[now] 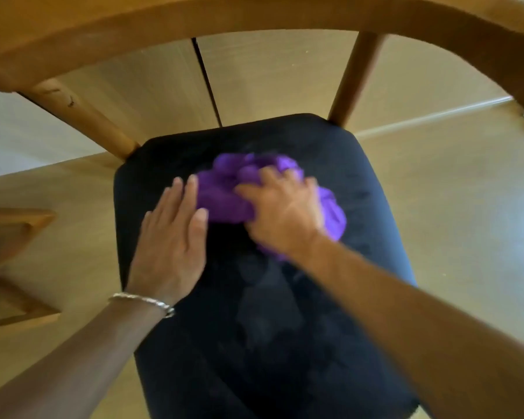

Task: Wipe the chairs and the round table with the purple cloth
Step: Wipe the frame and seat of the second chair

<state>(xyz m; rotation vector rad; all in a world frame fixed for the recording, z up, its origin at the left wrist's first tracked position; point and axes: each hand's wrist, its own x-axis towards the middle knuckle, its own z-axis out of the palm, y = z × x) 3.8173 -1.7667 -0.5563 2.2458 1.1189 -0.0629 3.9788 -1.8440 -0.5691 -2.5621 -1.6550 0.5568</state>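
Observation:
A wooden chair with a dark padded seat [254,313] fills the middle of the view, its curved wooden backrest [194,16] arching across the top. A crumpled purple cloth [224,189] lies on the far half of the seat. My right hand [282,210] presses down on the cloth with its fingers bunched into the fabric. My left hand [173,237] lies flat on the seat just left of the cloth, fingers together, fingertips touching the cloth's edge. A silver bracelet sits on my left wrist. The image is blurred by motion.
Light wooden floor [451,207] surrounds the chair. Part of another wooden frame [9,261] shows at the left edge. Two backrest posts [354,77] rise from the seat's far corners. A pale wall or panel with a dark vertical gap [206,83] stands behind the chair.

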